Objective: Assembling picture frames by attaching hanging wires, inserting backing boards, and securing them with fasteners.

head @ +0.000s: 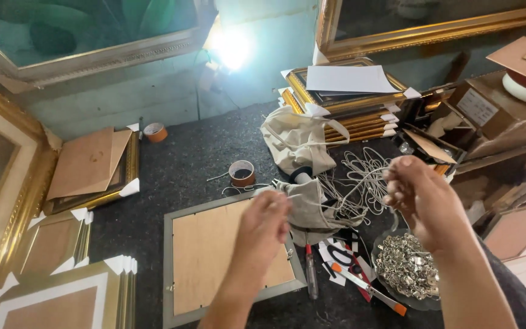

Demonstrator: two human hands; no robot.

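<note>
A: Cord stretched taut between both hands above the face-down grey frame point(232, 262), I'd judge
B: Grips?
A: Left hand point(266, 222) pinches one end of the thin white string point(299, 195); right hand point(424, 201) fingers curl closed on the other, just over the cord tangle point(363, 176)
B: Next?
A: Probably lowering it to the frame's side hanger point(289, 254), needing steady aim

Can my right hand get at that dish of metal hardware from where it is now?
Probably yes: the right hand is raised just above the dish of metal hardware, with nothing between them, though its fingers seem busy pinching cord.
</note>
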